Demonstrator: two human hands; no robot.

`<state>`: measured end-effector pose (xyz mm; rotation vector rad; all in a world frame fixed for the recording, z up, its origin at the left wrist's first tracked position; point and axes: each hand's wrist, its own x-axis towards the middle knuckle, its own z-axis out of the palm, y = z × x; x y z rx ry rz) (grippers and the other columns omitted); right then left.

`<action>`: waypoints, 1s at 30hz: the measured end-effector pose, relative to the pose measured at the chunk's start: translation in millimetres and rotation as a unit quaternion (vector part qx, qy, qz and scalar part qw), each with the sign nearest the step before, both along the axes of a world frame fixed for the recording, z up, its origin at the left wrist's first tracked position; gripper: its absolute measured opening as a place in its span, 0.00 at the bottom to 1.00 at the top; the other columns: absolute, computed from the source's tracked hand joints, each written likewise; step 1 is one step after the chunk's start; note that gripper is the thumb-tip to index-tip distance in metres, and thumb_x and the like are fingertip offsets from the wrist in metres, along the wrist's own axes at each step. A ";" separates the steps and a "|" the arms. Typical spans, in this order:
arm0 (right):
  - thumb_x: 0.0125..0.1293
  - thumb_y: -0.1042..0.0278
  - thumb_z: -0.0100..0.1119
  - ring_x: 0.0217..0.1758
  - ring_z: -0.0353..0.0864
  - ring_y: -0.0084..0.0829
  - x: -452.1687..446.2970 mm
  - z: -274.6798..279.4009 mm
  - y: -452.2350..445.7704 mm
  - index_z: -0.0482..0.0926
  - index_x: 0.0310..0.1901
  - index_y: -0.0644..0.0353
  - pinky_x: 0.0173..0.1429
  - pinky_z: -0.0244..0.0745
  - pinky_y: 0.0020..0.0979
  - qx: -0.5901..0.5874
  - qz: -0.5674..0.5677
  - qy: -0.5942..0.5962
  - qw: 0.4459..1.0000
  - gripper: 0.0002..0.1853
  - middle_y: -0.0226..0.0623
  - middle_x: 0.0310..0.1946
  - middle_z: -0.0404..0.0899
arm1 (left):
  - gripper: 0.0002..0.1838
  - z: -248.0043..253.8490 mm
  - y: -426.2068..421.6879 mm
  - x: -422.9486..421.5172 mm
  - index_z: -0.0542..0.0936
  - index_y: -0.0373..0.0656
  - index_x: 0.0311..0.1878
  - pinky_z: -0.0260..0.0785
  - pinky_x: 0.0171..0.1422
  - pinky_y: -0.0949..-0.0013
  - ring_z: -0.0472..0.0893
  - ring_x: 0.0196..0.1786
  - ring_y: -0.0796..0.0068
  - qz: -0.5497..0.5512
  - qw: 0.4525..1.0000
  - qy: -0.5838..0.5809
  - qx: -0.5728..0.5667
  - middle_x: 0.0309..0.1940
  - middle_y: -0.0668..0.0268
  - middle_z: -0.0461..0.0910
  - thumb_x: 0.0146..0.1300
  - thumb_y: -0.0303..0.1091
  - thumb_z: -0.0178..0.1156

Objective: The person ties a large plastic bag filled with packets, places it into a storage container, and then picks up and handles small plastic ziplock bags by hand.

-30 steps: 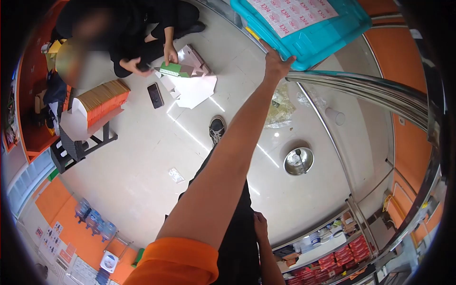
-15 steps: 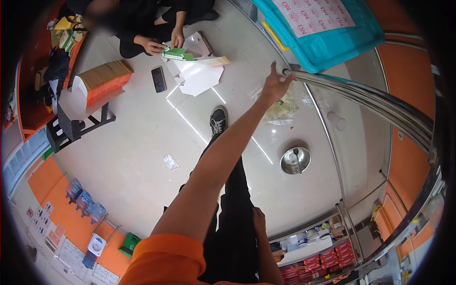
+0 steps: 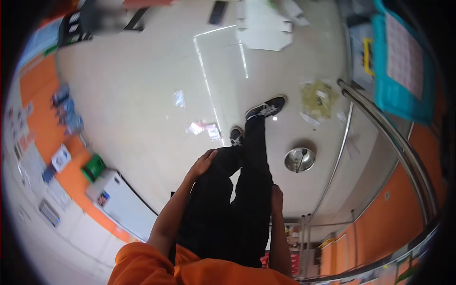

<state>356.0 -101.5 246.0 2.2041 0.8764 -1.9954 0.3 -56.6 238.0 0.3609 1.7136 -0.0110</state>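
My left hand [image 3: 203,164] hangs beside my left knee, at the edge of the black trousers [image 3: 228,185], its fingers loosely extended and nothing seen in them. By my right thigh is my right hand [image 3: 277,197], its fingers mostly hidden against the trouser leg. Both black shoes [image 3: 268,108] are on the pale tiled floor. A steel bowl [image 3: 299,159] with a dark-handled utensil in it sits on the floor to the right.
Metal rails [image 3: 389,133] curve along the right, near a teal lid [image 3: 403,71] with a pink sheet. A yellowish plastic bag [image 3: 318,99], white cardboard [image 3: 264,26], a phone [image 3: 218,13] and small packets [image 3: 212,131] lie on the floor. A white cabinet [image 3: 123,202] stands left.
My left hand has left the metal rail end near the teal lid and come down to my left knee. The view has turned, and the co-worker is largely out of sight.
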 end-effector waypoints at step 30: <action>0.64 0.57 0.58 0.44 0.82 0.52 -124.2 -276.5 20.0 0.82 0.40 0.62 0.51 0.76 0.50 0.181 0.768 -0.085 0.609 0.15 0.50 0.37 0.83 | 0.31 -142.8 -378.9 -85.4 0.76 0.31 0.57 0.75 0.54 0.52 0.83 0.48 0.43 0.241 0.917 0.308 0.082 0.49 0.40 0.81 0.64 0.51 0.64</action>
